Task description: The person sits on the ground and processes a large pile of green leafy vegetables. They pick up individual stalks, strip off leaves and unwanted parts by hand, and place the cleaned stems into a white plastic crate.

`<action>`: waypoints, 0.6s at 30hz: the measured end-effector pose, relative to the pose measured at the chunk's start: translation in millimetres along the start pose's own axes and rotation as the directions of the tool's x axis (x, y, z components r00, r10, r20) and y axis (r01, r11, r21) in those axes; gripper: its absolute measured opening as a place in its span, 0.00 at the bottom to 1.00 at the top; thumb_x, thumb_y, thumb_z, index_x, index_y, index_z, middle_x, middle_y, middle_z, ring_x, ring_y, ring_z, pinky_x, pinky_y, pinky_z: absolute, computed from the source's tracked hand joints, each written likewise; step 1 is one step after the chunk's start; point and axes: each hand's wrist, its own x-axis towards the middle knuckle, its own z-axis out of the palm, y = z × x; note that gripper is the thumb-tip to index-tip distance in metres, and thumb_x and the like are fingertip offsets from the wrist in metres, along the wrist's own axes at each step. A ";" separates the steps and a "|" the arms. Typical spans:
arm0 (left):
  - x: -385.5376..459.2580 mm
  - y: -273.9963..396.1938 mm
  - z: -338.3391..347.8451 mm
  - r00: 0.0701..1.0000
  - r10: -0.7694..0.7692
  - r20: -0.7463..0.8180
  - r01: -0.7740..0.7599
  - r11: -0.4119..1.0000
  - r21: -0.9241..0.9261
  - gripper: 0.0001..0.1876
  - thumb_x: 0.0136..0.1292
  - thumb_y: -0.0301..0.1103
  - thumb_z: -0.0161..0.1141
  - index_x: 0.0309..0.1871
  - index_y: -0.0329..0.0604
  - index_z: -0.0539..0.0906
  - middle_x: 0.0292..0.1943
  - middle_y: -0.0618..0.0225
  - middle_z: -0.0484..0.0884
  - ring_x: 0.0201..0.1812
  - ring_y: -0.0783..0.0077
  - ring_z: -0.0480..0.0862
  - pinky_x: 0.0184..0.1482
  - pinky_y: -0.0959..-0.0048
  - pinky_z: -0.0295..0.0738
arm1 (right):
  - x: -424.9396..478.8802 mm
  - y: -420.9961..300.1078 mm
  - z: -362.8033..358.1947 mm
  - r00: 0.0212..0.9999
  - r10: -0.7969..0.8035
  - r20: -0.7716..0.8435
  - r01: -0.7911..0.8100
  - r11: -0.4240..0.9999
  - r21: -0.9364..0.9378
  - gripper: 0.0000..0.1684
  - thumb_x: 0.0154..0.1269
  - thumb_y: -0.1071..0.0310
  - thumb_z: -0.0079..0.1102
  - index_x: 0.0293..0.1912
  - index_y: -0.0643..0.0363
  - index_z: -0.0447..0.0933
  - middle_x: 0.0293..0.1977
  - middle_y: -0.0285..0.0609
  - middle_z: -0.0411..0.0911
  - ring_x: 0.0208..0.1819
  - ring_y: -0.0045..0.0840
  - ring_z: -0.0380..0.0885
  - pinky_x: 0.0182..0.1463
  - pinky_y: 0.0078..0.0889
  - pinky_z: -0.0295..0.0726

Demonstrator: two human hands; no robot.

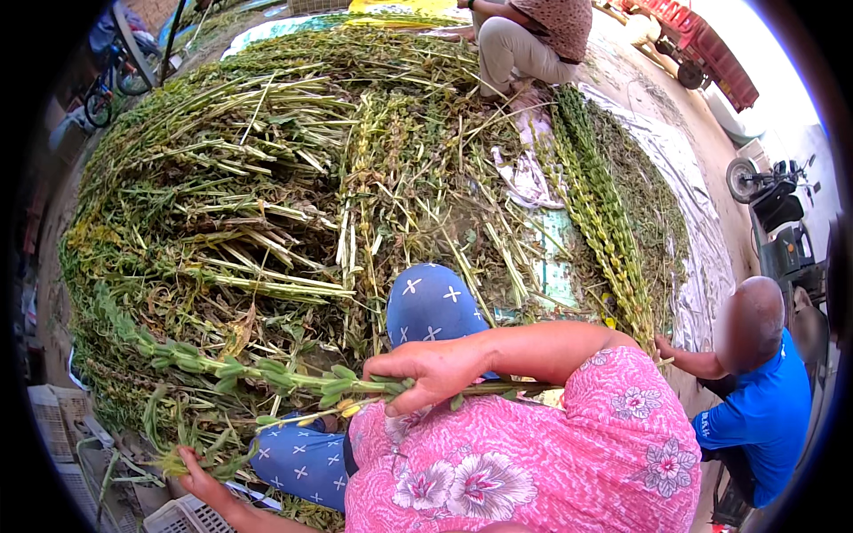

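Observation:
Across my lap lies a sesame stalk (286, 378) lined with green capsules. My right hand (423, 376) is closed around it in front of my chest, and its leafy tip points to the far left. A thinner stem with a few yellow capsules runs beside it. At the lower left, my left hand (200, 476) grips a tuft of green leaves (190, 443), low and close to several plastic crates. Part of the left fingers is hidden by the leaves. Cut stalks (266, 283) lie in layers in front of my knees.
A long bundle of green stalks (600, 213) lies at the right, where a person in blue (760, 406) reaches to its end. Another person (526, 40) crouches at the back. White plastic crates (190, 516) stand lower left. A motorcycle (780, 186) and red cart (700, 46) are beyond.

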 end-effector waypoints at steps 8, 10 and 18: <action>-56.0 -207.4 -146.1 0.705 -0.704 0.082 0.366 0.460 0.809 0.27 0.60 0.46 0.62 0.57 0.38 0.74 0.40 0.56 0.79 0.33 0.63 0.77 0.37 0.66 0.74 | -26.5 12.4 -29.7 0.934 -0.008 -0.356 -0.068 0.977 -0.201 0.20 0.58 0.62 0.62 0.45 0.61 0.67 0.28 0.50 0.73 0.30 0.35 0.74 0.34 0.37 0.72; -110.1 -201.5 -147.5 0.498 -0.855 0.142 0.353 0.350 0.868 0.27 0.58 0.44 0.63 0.58 0.40 0.73 0.43 0.54 0.79 0.36 0.61 0.78 0.40 0.66 0.74 | -27.6 5.1 -40.4 0.918 0.020 -0.396 -0.130 0.958 -0.255 0.20 0.57 0.63 0.62 0.45 0.60 0.67 0.29 0.49 0.72 0.31 0.34 0.74 0.35 0.36 0.72; -80.4 21.7 9.5 0.963 -0.110 0.246 0.025 0.945 0.326 0.20 0.63 0.29 0.55 0.58 0.33 0.73 0.53 0.57 0.76 0.48 0.68 0.79 0.48 0.75 0.73 | -31.2 2.4 -45.8 0.879 0.034 -0.476 -0.199 0.933 -0.299 0.21 0.56 0.64 0.64 0.46 0.60 0.68 0.28 0.47 0.70 0.29 0.33 0.72 0.34 0.35 0.71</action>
